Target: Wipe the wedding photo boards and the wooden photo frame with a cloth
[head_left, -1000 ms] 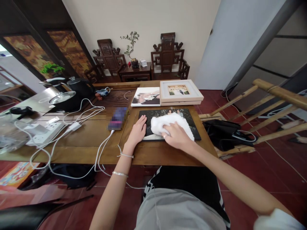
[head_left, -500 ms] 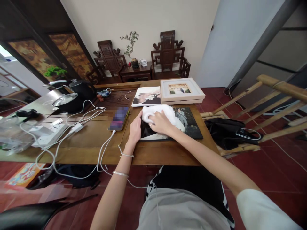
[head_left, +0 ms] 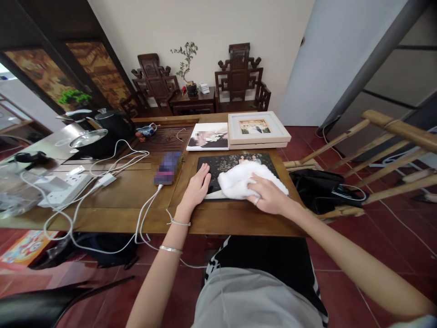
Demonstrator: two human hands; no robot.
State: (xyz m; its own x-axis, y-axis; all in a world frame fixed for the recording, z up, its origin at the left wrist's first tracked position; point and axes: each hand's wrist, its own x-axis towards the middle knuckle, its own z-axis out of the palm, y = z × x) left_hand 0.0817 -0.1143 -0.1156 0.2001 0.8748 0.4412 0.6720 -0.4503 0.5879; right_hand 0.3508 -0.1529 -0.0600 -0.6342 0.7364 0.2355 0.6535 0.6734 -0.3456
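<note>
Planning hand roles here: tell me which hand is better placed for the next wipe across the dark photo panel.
Probably the right hand: it holds the white cloth, which lies on the dark photo panel. The left hand has no cloth and rests at the panel's left edge.

The cloth (head_left: 235,182) looks fluffy, the table (head_left: 239,219) satiny wood, the photo panel (head_left: 219,165) seemingly smooth.

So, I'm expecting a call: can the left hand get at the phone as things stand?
Probably yes: the left hand rests at the left edge of the dark photo, with nothing standing between the hand and the phone.
</note>
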